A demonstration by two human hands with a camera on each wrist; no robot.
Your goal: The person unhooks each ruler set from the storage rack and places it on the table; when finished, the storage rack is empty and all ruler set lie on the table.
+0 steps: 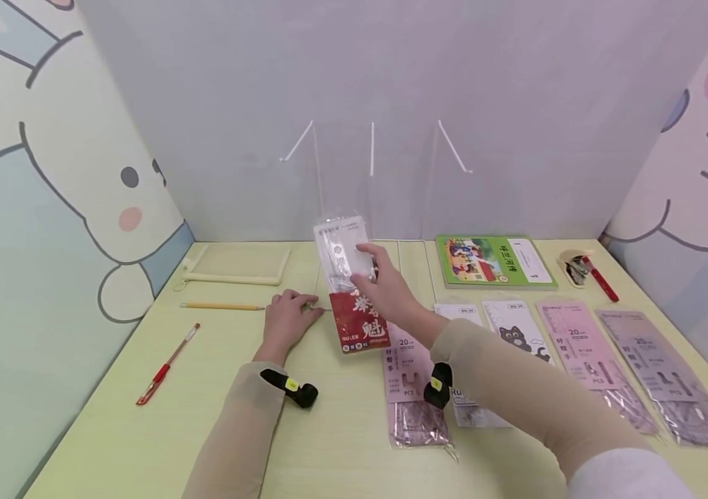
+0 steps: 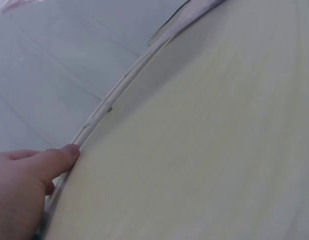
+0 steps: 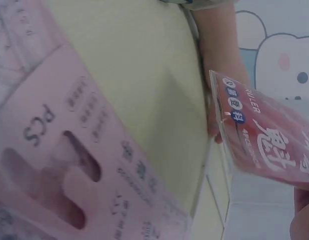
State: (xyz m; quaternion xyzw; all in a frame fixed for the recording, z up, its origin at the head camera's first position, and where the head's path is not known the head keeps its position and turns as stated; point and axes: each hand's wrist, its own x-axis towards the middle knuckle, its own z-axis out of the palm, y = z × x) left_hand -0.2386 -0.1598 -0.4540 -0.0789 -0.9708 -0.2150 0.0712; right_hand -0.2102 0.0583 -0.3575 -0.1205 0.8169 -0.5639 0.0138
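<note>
My right hand (image 1: 391, 291) holds a ruler-set packet (image 1: 360, 320), with a red lower part and a white header, slightly tilted above the table. The red part also shows in the right wrist view, with "RULER" printed on the packet (image 3: 274, 135). Left of it, my left hand (image 1: 288, 319) is low at the front left of a clear display stand (image 1: 372, 149) with white upper edges. In the left wrist view the fingers of my left hand (image 2: 24, 187) pinch a thin pale edge (image 2: 119, 85).
Several ruler packets lie to the right, including a pink one (image 1: 412, 367) and a cat-print one (image 1: 519, 333). Behind them are a green book (image 1: 491, 262) and a red-handled tool (image 1: 600, 278). On the left lie a mesh pouch (image 1: 235, 278), pencil (image 1: 222, 305) and red pen (image 1: 168, 365).
</note>
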